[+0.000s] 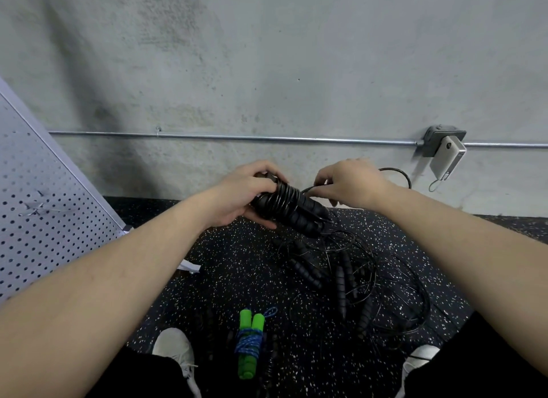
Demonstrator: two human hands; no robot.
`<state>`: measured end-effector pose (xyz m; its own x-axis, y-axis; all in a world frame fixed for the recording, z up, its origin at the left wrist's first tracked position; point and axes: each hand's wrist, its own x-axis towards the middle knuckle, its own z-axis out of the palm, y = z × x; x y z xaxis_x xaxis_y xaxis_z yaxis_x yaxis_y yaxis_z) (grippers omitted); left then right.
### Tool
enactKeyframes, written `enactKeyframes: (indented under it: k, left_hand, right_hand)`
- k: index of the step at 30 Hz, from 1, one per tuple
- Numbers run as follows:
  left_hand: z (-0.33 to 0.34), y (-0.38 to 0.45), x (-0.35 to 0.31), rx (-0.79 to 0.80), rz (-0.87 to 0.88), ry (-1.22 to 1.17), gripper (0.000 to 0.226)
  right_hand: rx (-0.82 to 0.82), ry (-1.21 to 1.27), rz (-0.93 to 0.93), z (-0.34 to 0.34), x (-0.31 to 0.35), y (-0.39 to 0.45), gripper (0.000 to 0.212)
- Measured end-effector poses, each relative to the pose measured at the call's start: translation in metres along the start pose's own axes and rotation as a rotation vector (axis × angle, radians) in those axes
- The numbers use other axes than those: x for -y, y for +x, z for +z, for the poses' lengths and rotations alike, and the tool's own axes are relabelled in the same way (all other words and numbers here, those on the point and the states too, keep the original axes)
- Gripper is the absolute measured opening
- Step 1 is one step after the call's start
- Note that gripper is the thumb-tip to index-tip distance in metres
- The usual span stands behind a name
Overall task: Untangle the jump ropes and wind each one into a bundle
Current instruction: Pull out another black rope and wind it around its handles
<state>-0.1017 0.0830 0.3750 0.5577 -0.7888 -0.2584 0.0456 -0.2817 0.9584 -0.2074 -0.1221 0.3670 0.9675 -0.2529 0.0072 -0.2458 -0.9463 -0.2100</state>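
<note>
My left hand (243,194) grips a pair of black ribbed jump-rope handles (296,209) with black cord coiled tightly round them. My right hand (350,182) pinches the loose black cord just right of the coils; a loop of that cord (400,175) arcs out behind the hand. On the floor below lies a tangle of black jump ropes (350,273) with several ribbed handles and thin cords spread out. A green-handled rope (249,342), wound with blue cord into a bundle, lies near my feet.
Speckled black rubber floor (243,267) meets a grey concrete wall (267,71) with a metal conduit (237,137) and an outlet box with a white power bank (447,157). A perforated white panel (44,196) leans at the left. My white shoes (175,348) flank the green bundle.
</note>
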Motion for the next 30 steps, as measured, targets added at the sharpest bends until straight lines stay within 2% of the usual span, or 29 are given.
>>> enactKeyframes:
  k: [5, 8, 10, 13, 15, 21, 23, 27, 30]
  left_hand:
    - [0.01, 0.003, 0.006, -0.109, 0.147, 0.343, 0.027]
    - [0.012, 0.008, 0.012, -0.255, 0.356, 0.53, 0.022]
    - [0.014, 0.01, 0.016, -0.39, 0.446, 0.548, 0.026]
    - [0.02, 0.009, 0.013, -0.516, 0.465, 0.193, 0.034]
    - [0.024, 0.008, 0.01, -0.561, 0.434, -0.046, 0.03]
    - [0.036, 0.004, 0.008, -0.568, 0.38, -0.436, 0.021]
    - [0.038, 0.003, 0.004, -0.528, 0.33, -0.625, 0.02]
    - [0.037, 0.0, 0.0, -0.404, 0.222, -0.87, 0.021]
    - [0.028, -0.002, 0.002, -0.303, 0.146, -0.824, 0.018]
  right_hand:
    - [0.028, 0.042, 0.009, -0.002, 0.005, 0.0, 0.036]
    - [0.015, 0.257, 0.033, -0.003, 0.012, 0.0, 0.029]
    - [0.01, 0.476, 0.071, 0.0, 0.019, -0.002, 0.03]
    - [0.006, 0.869, 0.132, 0.006, 0.027, -0.003, 0.034]
    - [0.012, 1.078, 0.182, 0.008, 0.033, -0.003, 0.037]
    - [0.168, 1.327, 0.379, 0.015, 0.049, -0.008, 0.05]
    - [0.184, 1.457, 0.365, 0.014, 0.05, -0.01, 0.048]
    - [-0.035, 1.46, 0.288, 0.012, 0.046, -0.009, 0.033]
    - [-0.167, 1.411, 0.284, 0.011, 0.041, -0.009, 0.029]
